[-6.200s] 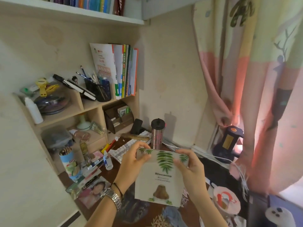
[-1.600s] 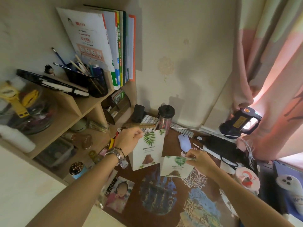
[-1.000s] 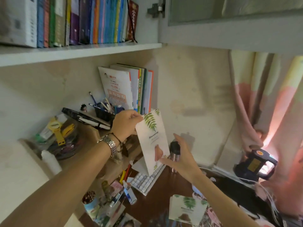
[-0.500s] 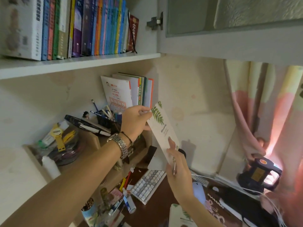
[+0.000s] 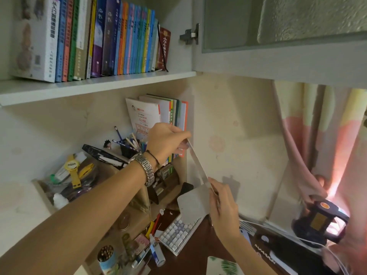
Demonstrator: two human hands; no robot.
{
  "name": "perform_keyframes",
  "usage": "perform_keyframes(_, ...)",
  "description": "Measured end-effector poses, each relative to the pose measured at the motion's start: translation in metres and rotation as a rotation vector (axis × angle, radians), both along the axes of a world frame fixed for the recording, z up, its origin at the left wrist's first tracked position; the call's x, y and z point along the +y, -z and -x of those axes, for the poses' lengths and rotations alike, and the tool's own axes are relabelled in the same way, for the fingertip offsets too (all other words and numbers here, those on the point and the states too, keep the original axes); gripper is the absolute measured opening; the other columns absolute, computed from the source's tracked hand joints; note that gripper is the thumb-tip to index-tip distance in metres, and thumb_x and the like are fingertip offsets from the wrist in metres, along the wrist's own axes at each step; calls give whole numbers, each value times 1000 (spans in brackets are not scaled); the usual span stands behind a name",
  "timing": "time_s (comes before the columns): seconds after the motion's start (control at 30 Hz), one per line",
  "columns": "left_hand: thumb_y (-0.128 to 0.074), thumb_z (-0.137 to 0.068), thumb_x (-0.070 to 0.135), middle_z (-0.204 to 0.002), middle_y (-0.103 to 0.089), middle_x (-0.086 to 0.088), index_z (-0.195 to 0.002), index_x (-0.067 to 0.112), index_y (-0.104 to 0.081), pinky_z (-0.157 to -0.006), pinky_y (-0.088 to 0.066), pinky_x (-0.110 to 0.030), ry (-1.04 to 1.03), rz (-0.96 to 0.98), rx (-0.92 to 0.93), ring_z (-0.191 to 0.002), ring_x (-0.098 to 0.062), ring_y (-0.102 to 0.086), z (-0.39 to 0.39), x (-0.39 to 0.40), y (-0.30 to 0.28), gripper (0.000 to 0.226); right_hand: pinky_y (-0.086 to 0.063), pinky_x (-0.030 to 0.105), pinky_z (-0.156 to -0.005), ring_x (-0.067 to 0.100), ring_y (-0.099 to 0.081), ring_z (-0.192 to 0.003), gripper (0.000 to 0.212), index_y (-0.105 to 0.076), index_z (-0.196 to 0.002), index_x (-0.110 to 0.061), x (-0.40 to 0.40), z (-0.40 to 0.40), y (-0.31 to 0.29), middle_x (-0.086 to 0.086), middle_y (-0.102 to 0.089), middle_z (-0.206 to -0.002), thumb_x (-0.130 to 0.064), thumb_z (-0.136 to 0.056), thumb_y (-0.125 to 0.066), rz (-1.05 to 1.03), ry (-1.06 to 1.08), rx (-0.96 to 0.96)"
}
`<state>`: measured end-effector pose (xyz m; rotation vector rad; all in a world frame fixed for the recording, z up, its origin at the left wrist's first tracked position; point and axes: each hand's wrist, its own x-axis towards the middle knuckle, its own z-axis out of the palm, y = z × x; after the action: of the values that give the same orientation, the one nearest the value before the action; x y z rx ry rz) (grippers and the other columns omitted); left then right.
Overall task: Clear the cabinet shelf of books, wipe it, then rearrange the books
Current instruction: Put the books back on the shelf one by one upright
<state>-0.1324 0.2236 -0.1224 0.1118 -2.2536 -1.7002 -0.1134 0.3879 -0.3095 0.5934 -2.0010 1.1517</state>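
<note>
Nearest, a second fern-printed booklet [image 5: 224, 265] lies flat at the bottom edge of the view, on the dark desk [image 5: 194, 253], apart from both hands. Above it, the right hand [image 5: 223, 205] pinches the lower edge of a thin booklet [image 5: 198, 167], seen edge-on and tilted. The left hand [image 5: 165, 142], wearing a metal watch [image 5: 145, 169], grips the booklet's upper edge with curled fingers, just beside the orange outer cover of the upright books [image 5: 158, 120] on the small desk shelf [image 5: 179, 169]. Right of that stack, bare wall [image 5: 234, 135] leaves open room as far as the curtain [image 5: 317, 139]. A keyboard [image 5: 178, 233] lies below. Farthest, the cabinet shelf [image 5: 95, 84] carries a row of upright books [image 5: 95, 36], with a free gap between the last red volume and the cabinet's side by the hinge [image 5: 189, 34].
</note>
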Motion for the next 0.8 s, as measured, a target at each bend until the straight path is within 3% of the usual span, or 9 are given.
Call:
perform_keyframes(0.07, -70, -82, 20, -81, -73, -10, -76, 9, -68, -64, -60, -30, -20, 94, 16, -69, -15, -72, 0, -2, -8, 13, -39, 2, -73, 1, -52, -89, 32, -47, -130, -20, -2, 0, -5, 5, -59, -103, -15, -98, -47, 3, -32, -14)
perform_keyframes(0.17, -59, -89, 42, -83, -73, -5, -79, 13, -67, -75, -58, -37, -50, 328, 63, -74, -16, -71, 1, -5, -13, 31, -35, -5, -80, -17, -47, -102, 35, -43, -131, -23, -10, -2, -15, 2, -57, -109, -16, -96, -44, 73, -72, -103)
perform_keyframes(0.27, -47, -94, 50, -101, -69, 1, -106, 17, -63, -76, -56, -35, -58, 511, 160, -82, -13, -67, 0, -10, -2, 39, -46, 12, -83, -7, -54, -103, 33, -38, -128, -49, -15, -3, -25, -16, -57, -115, -35, -98, -34, 165, -67, -148)
perform_keyframes(0.37, -52, -94, 42, -120, -62, 3, -125, 19, -50, -66, -53, -15, 24, 448, 169, -92, -7, -63, -3, -18, 23, 39, -54, 29, -80, -3, -57, -100, 36, -38, -122, -59, -16, -7, -37, -35, -53, -113, -32, -99, -38, 201, -45, -145)
perform_keyframes(0.47, -57, -92, 35, -131, -57, -2, -133, 19, -40, -80, -52, -22, 52, 377, 56, -106, -14, -61, -5, -25, 48, 47, -55, 29, -72, 0, -61, -93, 41, -37, -117, -66, -16, -9, -50, -31, -57, -106, -30, -99, -41, 250, -41, -154)
perform_keyframes(0.6, -58, -93, 29, -140, -48, -6, -141, 20, -29, -97, -49, -40, 129, 298, -59, -119, -23, -56, -7, -28, 57, 57, -50, 17, -61, 2, -62, -86, 38, -46, -114, -49, -17, -7, -71, -28, -59, -97, -14, -98, -46, 370, -73, -144)
perform_keyframes(0.7, -57, -94, 25, -143, -43, -5, -144, 22, -24, -100, -44, -36, 182, 287, -43, -122, -22, -53, -5, -30, 41, 61, -48, 12, -57, 2, -63, -83, 38, -47, -113, -41, -21, -5, -93, -31, -58, -95, -7, -97, -49, 453, -110, -117)
perform_keyframes(0.8, -57, -94, 28, -144, -42, -1, -143, 22, -28, -100, -45, -33, 223, 391, 2, -123, -18, -51, -4, -34, 16, 58, -51, 17, -62, 2, -62, -87, 38, -47, -114, -42, -27, -2, -119, -32, -55, -98, -8, -97, -50, 476, -118, -78)
